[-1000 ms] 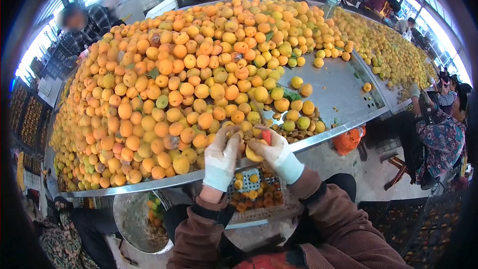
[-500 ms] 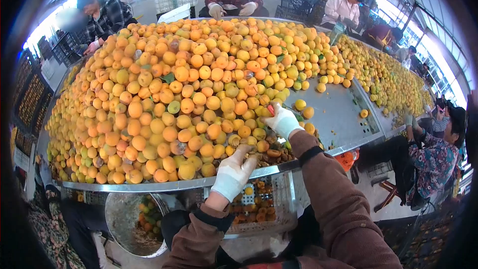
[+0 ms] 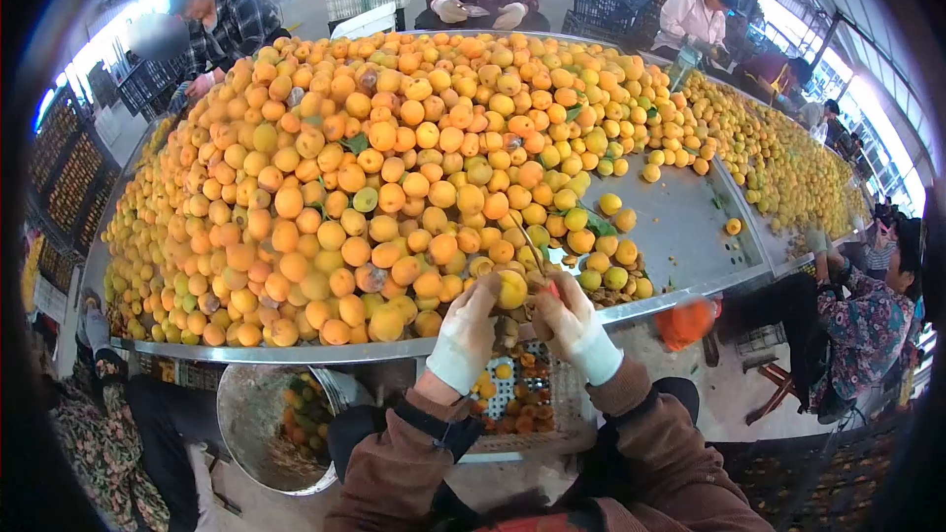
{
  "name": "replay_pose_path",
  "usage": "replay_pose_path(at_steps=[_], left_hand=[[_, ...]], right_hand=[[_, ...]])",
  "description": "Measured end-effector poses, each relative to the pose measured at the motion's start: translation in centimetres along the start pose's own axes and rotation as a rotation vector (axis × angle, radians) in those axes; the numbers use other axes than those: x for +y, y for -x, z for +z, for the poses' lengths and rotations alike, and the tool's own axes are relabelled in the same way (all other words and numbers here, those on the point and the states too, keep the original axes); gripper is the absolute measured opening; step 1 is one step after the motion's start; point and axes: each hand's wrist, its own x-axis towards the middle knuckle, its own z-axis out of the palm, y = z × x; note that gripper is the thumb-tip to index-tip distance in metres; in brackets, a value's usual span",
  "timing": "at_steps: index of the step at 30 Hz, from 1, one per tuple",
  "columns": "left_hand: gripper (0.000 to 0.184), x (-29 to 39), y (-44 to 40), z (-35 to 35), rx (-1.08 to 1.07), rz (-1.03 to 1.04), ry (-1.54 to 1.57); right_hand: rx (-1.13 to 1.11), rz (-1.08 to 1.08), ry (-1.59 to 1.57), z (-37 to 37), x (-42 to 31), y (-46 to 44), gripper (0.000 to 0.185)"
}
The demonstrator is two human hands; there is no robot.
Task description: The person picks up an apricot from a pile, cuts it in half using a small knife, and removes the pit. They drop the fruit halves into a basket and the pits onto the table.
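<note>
Both hands (image 3: 467, 333) (image 3: 574, 323) angle inward toward one apricot (image 3: 511, 290)

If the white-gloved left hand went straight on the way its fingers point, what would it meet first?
Probably the heap of orange-yellow fruit, just past the round yellow fruit that the left hand holds; depth is hard to judge.

Round yellow fruit (image 3: 511, 290) beside tilted red-handled knife (image 3: 551, 288)

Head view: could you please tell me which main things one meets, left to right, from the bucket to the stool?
Bucket, left hand, held fruit, right hand, orange bag, stool.
</note>
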Motion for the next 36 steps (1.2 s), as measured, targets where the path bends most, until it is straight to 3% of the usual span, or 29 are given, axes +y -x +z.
replay_pose_path(at_steps=[1, 3, 5, 6, 9, 10, 11, 12, 13, 16, 19, 25, 29, 31, 32, 33, 35, 36], left_hand=[[0.05, -0.1, 0.3, -0.2, 0.093, 0.334, -0.284], [0.055, -0.9, 0.3, -0.8, 0.08, 0.347, -0.28], [0.061, -1.4, 0.0, -1.0, -0.114, -0.005, -0.081], [0.064, -1.4, 0.6, -0.5, 0.013, 0.292, -0.208], [0.062, -1.8, 0.0, -0.3, 0.018, 0.357, -0.36], [0.052, -1.1, 0.0, -0.2, -0.04, 0.228, -0.299], [0.052, -0.9, -0.1, 0.3, -0.046, 0.227, -0.3], [0.042, -0.7, -0.3, 0.9, -0.034, 0.063, 0.051], [0.058, -0.6, -0.3, 1.3, -0.018, -0.105, 0.399], [0.073, 2.4, -0.3, 0.7, -0.094, -0.22, 0.443], [0.071, 1.0, -0.4, 0.3, -0.113, -0.3, 0.42], [0.065, 1.0, -0.8, -0.2, -0.196, -0.086, 0.33], [0.066, 1.4, -0.9, -0.3, -0.21, -0.161, 0.352], [0.073, 1.7, -1.0, -0.2, -0.098, 0.067, -0.066], [0.08, 1.7, -0.9, 0.2, -0.014, 0.083, -0.08], [0.08, 1.9, -0.6, 0.6, -0.016, 0.077, -0.08], [0.079, 2.6, -0.1, 1.7, 0.145, -0.02, 0.169], [0.069, 1.9, -0.2, 2.5, 0.226, 0.008, 0.291]], right_hand=[[0.029, -0.26, 0.294, -0.1, -0.1, 0.1, 0.021], [0.055, -0.298, 0.265, -0.2, -1.3, 1.0, 0.02], [-0.163, 0.126, -0.045, -0.4, -2.0, 1.8, 0.023], [-0.109, 0.102, -0.032, 0.0, -1.5, 2.3, 0.022], [-0.127, 0.123, -0.012, -0.2, -3.2, 2.3, 0.02], [-0.133, 0.084, 0.053, -0.4, -3.5, 2.3, 0.016], [-0.129, 0.087, 0.052, -0.6, -3.7, 2.3, 0.016], [-0.136, 0.139, 0.037, -0.7, -3.9, 2.3, 0.015], [-0.144, 0.19, 0.023, -0.8, -3.9, 2.3, 0.015], [-0.111, 0.232, -0.018, -0.9, -3.7, 2.5, 0.019], [-0.13, 0.275, -0.057, -1.2, -3.9, 2.6, 0.021], [-0.104, 0.325, -0.175, -0.3, -3.3, 3.4, 0.021], [-0.083, 0.285, -0.127, 0.2, -2.4, 3.6, 0.022], [-0.045, 0.293, -0.22, 0.7, -1.9, 3.9, 0.023], [-0.026, 0.043, -0.049, 0.8, -1.4, 3.7, 0.025], [-0.027, 0.05, -0.052, 1.0, -1.3, 4.0, 0.025], [-0.027, 0.408, -0.306, 1.1, -3.0, 3.1, 0.026], [-0.001, 0.338, -0.214, 1.3, -3.2, 2.7, 0.028]])
